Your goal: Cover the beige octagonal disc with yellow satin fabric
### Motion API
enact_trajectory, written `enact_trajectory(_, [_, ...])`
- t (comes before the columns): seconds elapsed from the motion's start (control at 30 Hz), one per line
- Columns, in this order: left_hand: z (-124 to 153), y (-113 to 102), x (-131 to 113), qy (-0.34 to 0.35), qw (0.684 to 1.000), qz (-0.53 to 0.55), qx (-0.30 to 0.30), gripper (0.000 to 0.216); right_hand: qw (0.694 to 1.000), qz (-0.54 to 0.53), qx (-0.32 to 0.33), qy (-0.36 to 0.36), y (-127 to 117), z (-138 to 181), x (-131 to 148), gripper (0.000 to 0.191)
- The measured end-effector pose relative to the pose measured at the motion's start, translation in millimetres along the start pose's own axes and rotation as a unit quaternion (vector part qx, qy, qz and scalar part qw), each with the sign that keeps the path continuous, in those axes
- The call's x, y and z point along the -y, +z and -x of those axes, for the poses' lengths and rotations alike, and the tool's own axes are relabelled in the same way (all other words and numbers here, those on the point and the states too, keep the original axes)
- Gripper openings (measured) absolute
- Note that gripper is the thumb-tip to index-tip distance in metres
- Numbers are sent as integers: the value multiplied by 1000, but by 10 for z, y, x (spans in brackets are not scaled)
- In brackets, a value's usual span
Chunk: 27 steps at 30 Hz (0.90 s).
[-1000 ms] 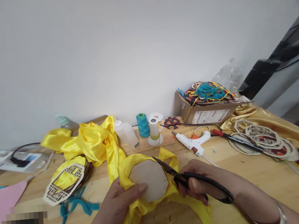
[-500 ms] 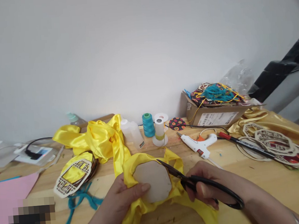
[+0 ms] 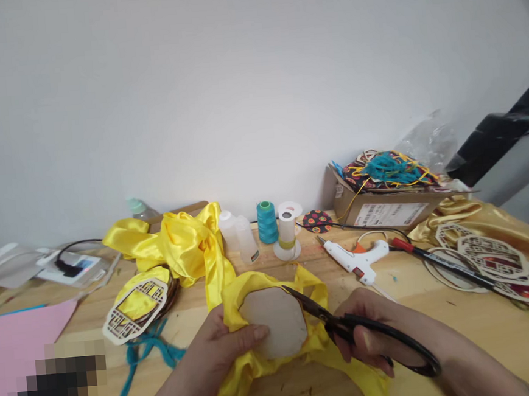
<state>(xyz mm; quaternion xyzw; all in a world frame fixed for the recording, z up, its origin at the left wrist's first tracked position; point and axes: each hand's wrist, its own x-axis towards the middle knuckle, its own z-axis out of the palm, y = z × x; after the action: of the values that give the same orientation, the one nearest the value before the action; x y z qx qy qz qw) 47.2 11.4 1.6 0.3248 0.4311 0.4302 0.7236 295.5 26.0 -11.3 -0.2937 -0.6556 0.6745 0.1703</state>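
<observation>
My left hand [image 3: 221,348] is closed on a beige cardboard shape [image 3: 274,320] wrapped in yellow satin fabric [image 3: 236,298], thumb pressing on the card's lower left. My right hand [image 3: 371,330] grips black scissors [image 3: 348,325], fingers through the handles. The blades lie at the card's upper right edge, against the yellow fabric there. More yellow fabric trails back towards a heap [image 3: 172,245] behind.
On the wooden table [image 3: 462,323]: a white glue gun [image 3: 354,258], teal thread spool [image 3: 267,222], white spool [image 3: 287,233], small plastic bottles [image 3: 240,236], a cardboard box [image 3: 384,204] of scraps, fretwork wooden pieces [image 3: 493,259], another fretwork piece [image 3: 135,301], pink paper [image 3: 19,333], teal yarn [image 3: 140,360].
The view has shifted slightly, so everything sits a little further right. Both hands keep their grips; the scissors stay at the card's upper right edge.
</observation>
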Motion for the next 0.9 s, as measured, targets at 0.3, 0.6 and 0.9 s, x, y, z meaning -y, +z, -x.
enact_trajectory(0.3, [8, -12, -4, 4, 1000, -15, 5, 29, 1000, -15, 0, -1, 7, 11, -3, 62])
enact_trajectory(0.6, [9, -26, -4, 3, 1000, -16, 11, 30, 1000, -10, -10, 3, 6, 2, 44, 62])
enact_trajectory(0.9, [2, -14, -6, 5, 1000, -18, 2, 28, 1000, -15, -7, 15, -5, -9, 18, 61])
